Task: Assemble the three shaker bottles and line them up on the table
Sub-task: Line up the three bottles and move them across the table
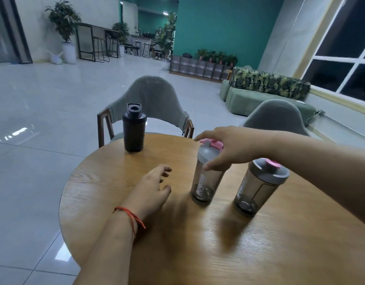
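Shaker bottles all wear lids: black bottle [134, 128] far left, two smoky ones [208, 173] [259, 188] nearer. My right hand [229, 149] cups the middle lid (loosely); left hand [150, 190] rests open, empty. Alignment remains.

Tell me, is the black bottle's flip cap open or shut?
Open. The black bottle stands upright at the table's far edge, its flip cap raised above the lid so the round spout shows.

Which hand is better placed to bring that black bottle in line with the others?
Probably the left hand: it is empty and nearer the black bottle. The right hand is on the middle bottle.
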Demonstrator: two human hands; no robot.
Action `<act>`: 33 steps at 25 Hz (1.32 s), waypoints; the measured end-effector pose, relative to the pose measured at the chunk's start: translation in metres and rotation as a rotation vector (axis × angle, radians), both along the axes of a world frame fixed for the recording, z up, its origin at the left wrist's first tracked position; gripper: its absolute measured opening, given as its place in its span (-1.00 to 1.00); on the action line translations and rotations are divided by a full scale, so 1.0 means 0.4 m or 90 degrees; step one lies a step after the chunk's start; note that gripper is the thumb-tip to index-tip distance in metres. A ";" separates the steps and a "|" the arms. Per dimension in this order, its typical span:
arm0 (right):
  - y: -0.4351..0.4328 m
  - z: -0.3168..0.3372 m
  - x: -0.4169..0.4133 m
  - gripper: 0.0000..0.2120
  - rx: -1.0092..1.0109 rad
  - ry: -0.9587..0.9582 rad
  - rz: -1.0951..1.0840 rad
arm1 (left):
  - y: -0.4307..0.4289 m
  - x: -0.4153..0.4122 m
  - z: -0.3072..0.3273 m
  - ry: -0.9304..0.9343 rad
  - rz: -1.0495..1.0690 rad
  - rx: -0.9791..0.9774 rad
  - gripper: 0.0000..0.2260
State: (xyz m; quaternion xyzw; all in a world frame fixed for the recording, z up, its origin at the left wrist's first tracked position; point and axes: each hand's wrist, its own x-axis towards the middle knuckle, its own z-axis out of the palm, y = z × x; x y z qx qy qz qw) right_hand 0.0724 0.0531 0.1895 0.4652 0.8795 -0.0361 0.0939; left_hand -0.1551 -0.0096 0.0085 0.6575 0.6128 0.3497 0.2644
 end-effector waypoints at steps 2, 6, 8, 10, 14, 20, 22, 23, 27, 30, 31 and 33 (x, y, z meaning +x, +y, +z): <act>0.005 -0.010 0.002 -0.11 0.002 -0.003 -0.037 | 0.010 -0.022 -0.006 -0.004 0.018 0.009 -0.58; 0.018 -0.020 -0.005 -0.17 -0.051 0.010 -0.088 | 0.017 -0.040 -0.014 -0.011 0.041 0.020 -0.58; 0.047 -0.012 -0.030 -0.21 -0.012 0.040 -0.080 | 0.020 -0.045 -0.019 -0.018 0.051 0.026 -0.58; 0.103 -0.007 -0.072 -0.22 0.062 0.067 -0.065 | 0.024 -0.059 -0.019 -0.043 0.078 0.031 -0.59; 0.230 -0.016 -0.194 -0.24 0.123 0.188 -0.033 | 0.029 -0.093 -0.024 -0.080 0.131 0.020 -0.60; 0.395 -0.089 -0.334 -0.26 0.165 0.243 -0.036 | 0.039 -0.159 -0.039 -0.106 0.179 0.017 -0.62; 0.436 -0.100 -0.359 -0.26 0.166 0.251 -0.046 | 0.043 -0.176 -0.044 -0.115 0.194 0.017 -0.64; 0.452 -0.103 -0.373 -0.26 0.160 0.249 -0.048 | 0.046 -0.182 -0.048 -0.117 0.197 0.014 -0.64; 0.484 -0.115 -0.414 -0.25 0.143 0.232 -0.036 | 0.051 -0.182 -0.053 -0.117 0.188 0.007 -0.64; 0.495 -0.126 -0.427 -0.25 0.129 0.225 -0.038 | 0.057 -0.173 -0.050 -0.121 0.190 0.021 -0.65; 0.497 -0.124 -0.429 -0.24 0.125 0.222 -0.040 | 0.057 -0.170 -0.050 -0.122 0.189 0.031 -0.66; 0.498 -0.118 -0.429 -0.22 0.116 0.215 -0.045 | 0.057 -0.163 -0.047 -0.118 0.186 0.049 -0.68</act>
